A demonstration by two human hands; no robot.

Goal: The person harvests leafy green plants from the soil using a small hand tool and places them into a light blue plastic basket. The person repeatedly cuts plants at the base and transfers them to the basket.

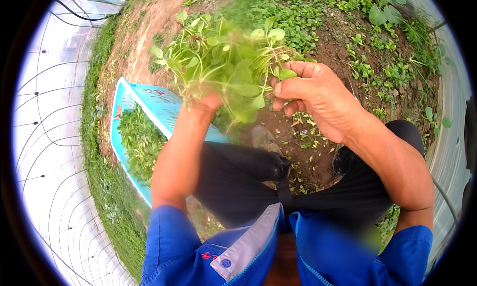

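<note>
A large bunch of leafy green plants (227,62) with thin stems and small roots is held up in front of me, partly blurred. My left hand (211,100) is shut on it from below, its fingers mostly hidden by the leaves. At the bunch's right side, my right hand (298,86) pinches a leaf or stem between thumb and fingers. Left of my legs stands a light blue plastic basket (160,96) with slotted walls, tilted in view, with more leafy greens (141,144) inside. My left forearm passes in front of part of it.
Low green plants (294,17) grow in the brown soil ahead and to the right. Plucked leaves (309,133) lie scattered between my shoes. Greenhouse film (56,137) with bent supports rises on the left, with more plastic sheeting (451,148) on the right.
</note>
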